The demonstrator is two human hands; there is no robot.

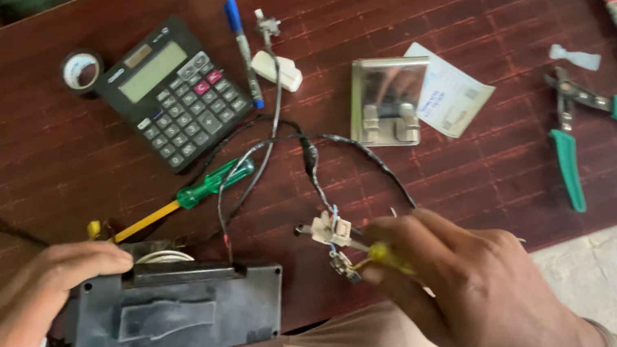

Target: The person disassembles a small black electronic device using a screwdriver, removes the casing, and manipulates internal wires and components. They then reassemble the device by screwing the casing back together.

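Here, black box point(175, 313) at table point(488, 185) edge nearest the wearer, gripped at its top corner by left hand point(37, 296), fingers curled. Right hand point(464, 285) pinched shut on yellow-handled screwdriver point(363, 248), tip at small white connector point(331, 229) right of box. Connector light, wires point(311, 157) thin, probably fragile; best held by body.

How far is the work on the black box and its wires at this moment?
Looks done: the black box lies back-up with its wires pulled out. In hand: the left hand steadies the box; the right hand puts a yellow-handled tool to the small white connector. Left: the connector hangs loose, and the metal plate lies apart.
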